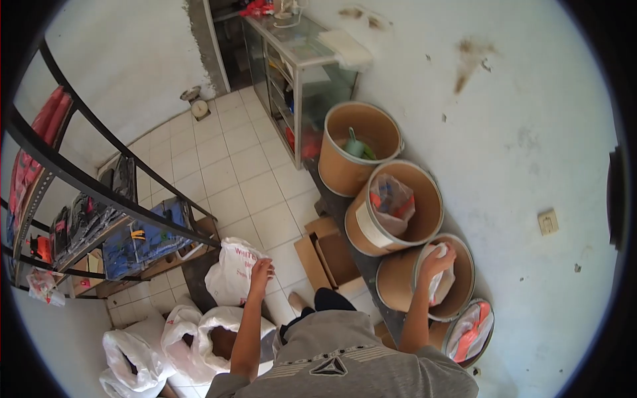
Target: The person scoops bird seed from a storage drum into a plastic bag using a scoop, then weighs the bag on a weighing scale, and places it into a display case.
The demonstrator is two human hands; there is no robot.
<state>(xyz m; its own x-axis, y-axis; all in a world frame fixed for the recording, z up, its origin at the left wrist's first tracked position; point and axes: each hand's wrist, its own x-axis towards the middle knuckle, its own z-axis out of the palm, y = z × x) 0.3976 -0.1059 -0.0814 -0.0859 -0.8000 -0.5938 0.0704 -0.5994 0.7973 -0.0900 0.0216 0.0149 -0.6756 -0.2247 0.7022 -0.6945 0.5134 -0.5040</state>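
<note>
1. A gray shirt [332, 368] with a triangle emblem fills the foreground nearest the camera, the wearer's two arms reaching out to either side.
2. The plastic bag [441, 282] hangs at the mouth of a brown drum [398, 282], beside the rim facing the wearer's body, its lower part inside.
3. The right hand [439, 257] has its fingers closed around the bag's gathered upper part.
4. The left hand [263, 270], fingers loosely bent, is at the right edge of a white sack [232, 275] printed in red; whether it grips or merely brushes the sack cannot be told.
5. Thin plastic could slide from the right hand if the folds bunch unevenly, or tear if dragged across the drum's rim. A sideways pull against that rim could rock the drum near the edge of the dark board [352, 249].
6. Pressure from the left hand could slump the soft-sided sack, and the open carton [332, 255] ahead of the feet could catch a step.
7. Farther along the board, a second drum [368, 229] holds a clear bag of orange items [393, 204], before a glass cabinet [298, 86].
</note>
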